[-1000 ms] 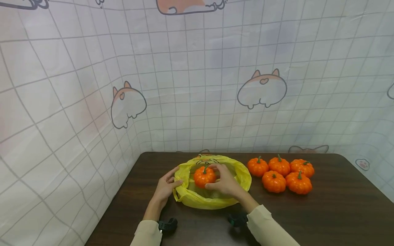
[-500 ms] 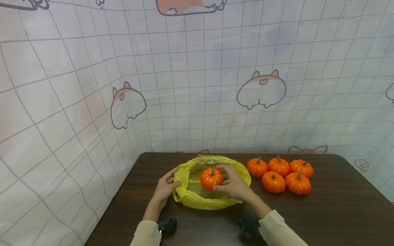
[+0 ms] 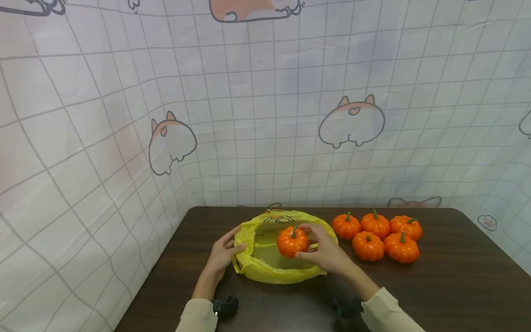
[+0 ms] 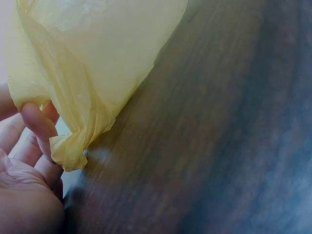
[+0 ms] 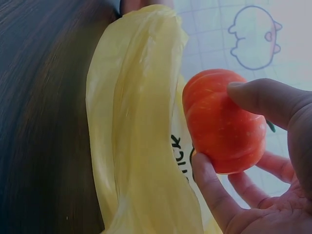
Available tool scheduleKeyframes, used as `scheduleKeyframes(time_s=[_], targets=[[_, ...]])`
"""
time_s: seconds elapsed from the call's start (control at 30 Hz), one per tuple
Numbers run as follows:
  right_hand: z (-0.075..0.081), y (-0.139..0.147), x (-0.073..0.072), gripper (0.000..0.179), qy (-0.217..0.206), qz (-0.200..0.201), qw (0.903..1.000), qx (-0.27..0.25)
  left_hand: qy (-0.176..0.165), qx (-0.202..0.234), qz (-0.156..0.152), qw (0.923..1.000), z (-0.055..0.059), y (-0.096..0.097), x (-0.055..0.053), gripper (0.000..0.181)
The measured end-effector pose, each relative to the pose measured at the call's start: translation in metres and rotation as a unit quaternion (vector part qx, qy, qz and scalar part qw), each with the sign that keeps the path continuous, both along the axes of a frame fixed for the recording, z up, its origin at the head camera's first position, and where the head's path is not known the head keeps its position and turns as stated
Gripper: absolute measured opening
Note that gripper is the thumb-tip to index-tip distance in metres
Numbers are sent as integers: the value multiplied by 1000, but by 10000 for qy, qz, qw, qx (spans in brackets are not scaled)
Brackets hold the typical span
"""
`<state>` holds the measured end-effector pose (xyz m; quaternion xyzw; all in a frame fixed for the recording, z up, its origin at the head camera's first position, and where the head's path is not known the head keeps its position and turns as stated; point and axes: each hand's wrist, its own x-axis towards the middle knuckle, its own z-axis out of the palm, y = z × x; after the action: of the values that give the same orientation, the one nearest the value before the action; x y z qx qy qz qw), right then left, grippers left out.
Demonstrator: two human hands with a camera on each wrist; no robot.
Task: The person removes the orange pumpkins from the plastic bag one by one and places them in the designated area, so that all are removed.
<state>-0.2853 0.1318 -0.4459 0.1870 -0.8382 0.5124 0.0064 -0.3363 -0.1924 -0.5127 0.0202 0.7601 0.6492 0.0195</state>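
Observation:
My right hand (image 3: 325, 252) holds a small orange pumpkin (image 3: 293, 242) with a green stem over the mouth of a yellow plastic bag (image 3: 286, 276). In the right wrist view, thumb and fingers grip the pumpkin (image 5: 222, 122) from its sides, above the bag's rim. The bag stands on the table with its mouth spread wide. At the bag's left side, my left hand (image 3: 222, 253) pinches the rim. The left wrist view shows its fingers (image 4: 41, 124) curled at the yellow plastic (image 4: 83, 97), beside a bunched corner.
Several more orange pumpkins (image 3: 368, 245) stand grouped on the dark wooden table (image 3: 456, 276), right of the bag. A white gridded sheet with cartoon dogs (image 3: 352, 122) hangs behind and to the left of the table.
The right hand has moved the pumpkin to the right across the bag's mouth, and it looks slightly larger now. The left hand has stayed at the rim.

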Motion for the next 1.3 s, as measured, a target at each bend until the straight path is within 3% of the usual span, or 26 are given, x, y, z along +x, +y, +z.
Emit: scheduleKeyframes(time_s=[0.57, 0.8, 1.07, 1.3], targets=[[5, 36, 10, 72, -128, -307, 9991, 276, -4, -31, 18, 10000, -1, 1, 1, 63], [5, 53, 13, 71, -161, -144, 9998, -8, -13, 24, 5, 10000, 1, 2, 1, 63], [7, 67, 17, 73, -297, -289, 9991, 68, 3, -50, 32, 10000, 1, 2, 1, 63], [6, 78, 19, 72, -149, -323, 9992, 203, 88, -105, -2, 9999, 0, 1, 2, 63]])
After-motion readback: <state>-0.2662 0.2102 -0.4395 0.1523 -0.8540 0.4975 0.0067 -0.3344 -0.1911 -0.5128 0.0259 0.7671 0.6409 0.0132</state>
